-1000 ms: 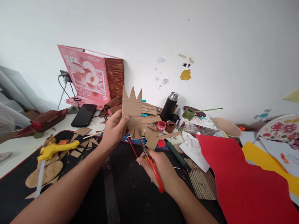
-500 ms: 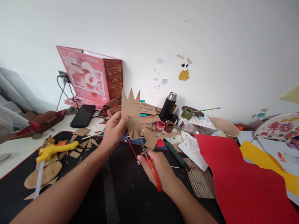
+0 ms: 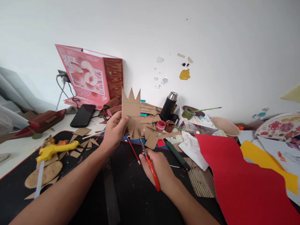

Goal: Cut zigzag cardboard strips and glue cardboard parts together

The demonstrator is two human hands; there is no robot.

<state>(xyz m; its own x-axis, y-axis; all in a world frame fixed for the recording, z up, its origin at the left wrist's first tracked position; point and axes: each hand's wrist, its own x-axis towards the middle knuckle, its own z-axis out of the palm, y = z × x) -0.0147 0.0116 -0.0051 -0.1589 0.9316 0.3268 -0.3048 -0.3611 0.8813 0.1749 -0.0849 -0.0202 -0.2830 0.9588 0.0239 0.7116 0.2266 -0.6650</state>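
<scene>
My left hand (image 3: 114,130) holds up a brown cardboard piece (image 3: 131,110) with three pointed spikes on top and jagged cuts along its lower edge. My right hand (image 3: 159,170) grips red-handled scissors (image 3: 147,159); their blades point up into the cardboard's bottom edge. Both hands hover above a black mat (image 3: 131,193).
Cardboard scraps (image 3: 81,142) and a yellow glue gun (image 3: 55,149) lie at the left. A black phone (image 3: 82,115), pink box (image 3: 90,76), black flask (image 3: 169,106), paint pots (image 3: 161,126), red paper (image 3: 241,181) and yellow paper (image 3: 264,159) crowd the desk.
The cardboard and scissors shifted slightly with the view; my right hand moved a little nearer the cardboard's lower edge.
</scene>
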